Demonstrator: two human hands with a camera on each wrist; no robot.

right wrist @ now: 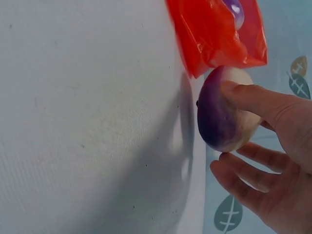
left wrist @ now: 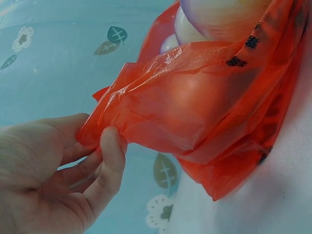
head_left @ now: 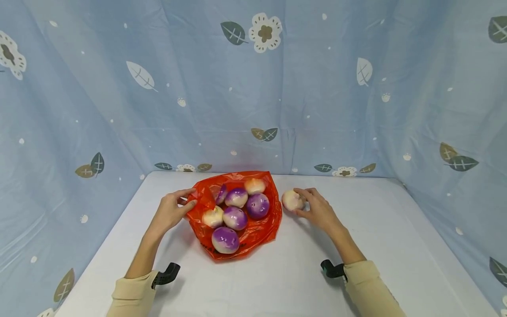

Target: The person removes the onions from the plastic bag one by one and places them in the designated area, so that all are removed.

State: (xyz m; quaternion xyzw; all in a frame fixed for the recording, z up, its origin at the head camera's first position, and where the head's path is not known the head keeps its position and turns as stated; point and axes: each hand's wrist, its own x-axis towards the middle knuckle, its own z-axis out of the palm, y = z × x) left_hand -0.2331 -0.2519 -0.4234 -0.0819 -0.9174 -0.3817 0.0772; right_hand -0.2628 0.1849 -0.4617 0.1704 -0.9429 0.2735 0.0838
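Fingers of my left hand (head_left: 168,213) pinched the red bag (head_left: 259,237) at their tips; those of my right hand (head_left: 320,212) grasped a turnip (head_left: 292,200) between them. Remotely, I judged the rim best spread wide.

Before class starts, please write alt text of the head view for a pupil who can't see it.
A person's left hand pinches the edge of an open red bag holding purple-and-white turnip-like vegetables, while the right hand grips another just right of the bag. The bag lies on a white table before a patterned blue cloth.
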